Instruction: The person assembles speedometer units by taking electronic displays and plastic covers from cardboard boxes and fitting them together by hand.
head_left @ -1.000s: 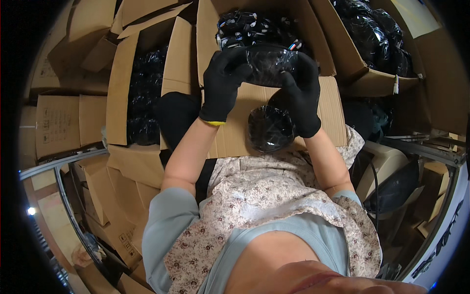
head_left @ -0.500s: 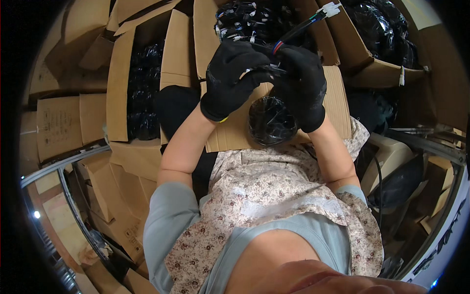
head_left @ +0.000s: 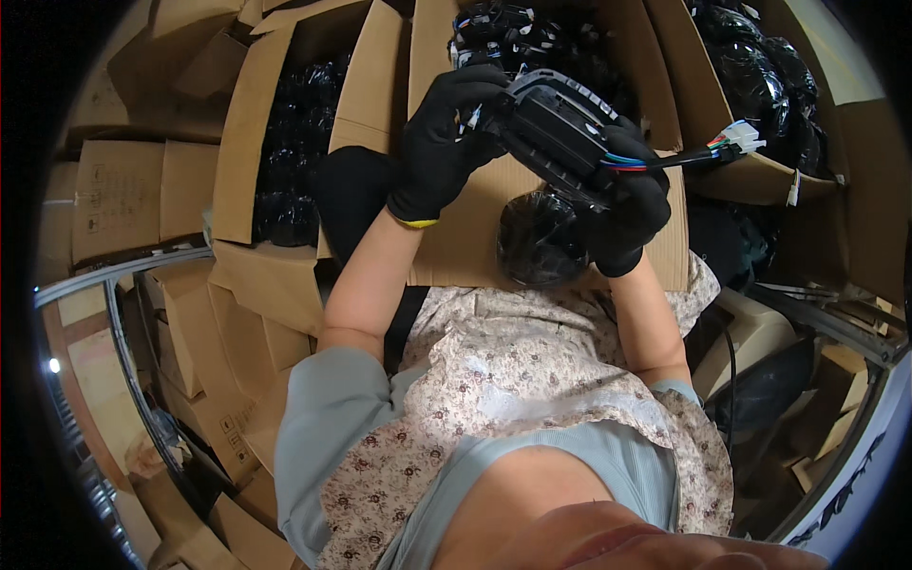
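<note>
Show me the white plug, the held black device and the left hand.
White plug [head_left: 748,139]: head view, on its housing.
Black device [head_left: 559,124]: head view, on its casing.
Left hand [head_left: 440,142]: head view, on its glove.

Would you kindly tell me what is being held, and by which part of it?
A black device: the left hand grips its left end, the right hand its right end, near the wire bundle.

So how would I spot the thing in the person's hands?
Find the open cardboard box, top centre. In front, the left hand and right hand hold a black device. Unlike the rounded glossy bundle below, it trails coloured wires ending in a white connector.
</note>
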Tool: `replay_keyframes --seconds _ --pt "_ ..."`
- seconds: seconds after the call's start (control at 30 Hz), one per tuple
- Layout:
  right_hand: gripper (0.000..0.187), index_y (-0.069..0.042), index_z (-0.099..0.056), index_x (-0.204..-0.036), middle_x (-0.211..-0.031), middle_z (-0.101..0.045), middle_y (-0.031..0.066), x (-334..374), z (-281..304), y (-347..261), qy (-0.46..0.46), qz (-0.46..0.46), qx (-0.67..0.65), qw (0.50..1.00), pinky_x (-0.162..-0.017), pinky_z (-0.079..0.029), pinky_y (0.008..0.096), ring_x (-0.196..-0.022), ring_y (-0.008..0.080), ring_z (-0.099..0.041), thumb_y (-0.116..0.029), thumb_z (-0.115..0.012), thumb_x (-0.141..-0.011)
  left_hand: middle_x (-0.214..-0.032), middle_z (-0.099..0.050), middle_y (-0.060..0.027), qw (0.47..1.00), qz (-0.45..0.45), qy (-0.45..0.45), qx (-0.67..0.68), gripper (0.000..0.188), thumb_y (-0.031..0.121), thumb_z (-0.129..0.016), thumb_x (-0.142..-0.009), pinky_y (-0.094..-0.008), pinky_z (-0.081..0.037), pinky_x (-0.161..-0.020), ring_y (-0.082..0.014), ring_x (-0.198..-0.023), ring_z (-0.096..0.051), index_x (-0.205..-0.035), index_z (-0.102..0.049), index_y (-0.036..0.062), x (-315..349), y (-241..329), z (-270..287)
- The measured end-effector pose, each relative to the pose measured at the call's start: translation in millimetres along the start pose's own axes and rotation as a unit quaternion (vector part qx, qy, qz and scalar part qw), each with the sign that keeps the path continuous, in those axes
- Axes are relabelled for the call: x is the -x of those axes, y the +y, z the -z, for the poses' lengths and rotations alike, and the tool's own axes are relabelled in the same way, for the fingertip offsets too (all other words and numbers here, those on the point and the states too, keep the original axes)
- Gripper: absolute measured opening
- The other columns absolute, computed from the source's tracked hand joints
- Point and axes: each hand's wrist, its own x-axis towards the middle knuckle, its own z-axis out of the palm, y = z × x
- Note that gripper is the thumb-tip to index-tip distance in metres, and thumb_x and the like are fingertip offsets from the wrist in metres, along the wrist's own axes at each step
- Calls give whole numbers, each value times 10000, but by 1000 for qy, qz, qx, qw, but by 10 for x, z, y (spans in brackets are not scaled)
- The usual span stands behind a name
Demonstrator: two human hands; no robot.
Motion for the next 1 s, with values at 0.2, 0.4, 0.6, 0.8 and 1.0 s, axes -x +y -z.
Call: replay_keyframes --seconds 0.2,0.4,0.6,0.8,1.0 --pt "425 39 -609 -1097 -1075 -651 232 -28 48 16 -26 21 17 999 -895 -523 438 -1020 368 -650 5 -772 -705 -1191 -574 -96 997 -53 -34 54 519 73 -827 -696 -340 -437 -1005 -232 -1162 -538 -1158 -591 51 -87 14 28" --pt "638 -20 -525 -1202 -1279 -426 162 -19 55 -23 90 4 156 984 -930 -454 413 -1172 301 -484 -142 -852 -668 -1099 -584 -102 998 20 -39 -53 495 104 -842 -677 -364 -457 -954 -224 -1004 -567 -1104 -596 55 -17 254 -117" --pt "485 -102 -612 -1137 -1061 -592 112 -82 17 115 -92 -3 101 991 -857 -463 414 -1018 325 -543 -127 -787 -685 -1076 -602 -101 977 -40 -60 -199 402 242 -840 -681 -399 -455 -888 -293 -1048 -553 -991 -658 62 20 236 -189" --pt "397 -68 -618 -1081 -1036 -611 118 76 5 180 -32 -39 42 998 -787 -486 398 -916 312 -584 -60 -765 -712 -1085 -622 -116 979 -80 -50 -179 331 107 -836 -673 -370 -492 -839 -293 -979 -590 -954 -672 44 -41 170 -306" --pt "316 -45 -639 -1012 -989 -630 120 -134 80 237 -11 -132 10 991 -776 -491 369 -907 297 -606 -14 -744 -715 -1207 -529 -137 983 -43 -45 -173 508 261 -772 -796 -377 -431 -961 -271 -1122 -529 -1180 -545 19 -156 113 -333"
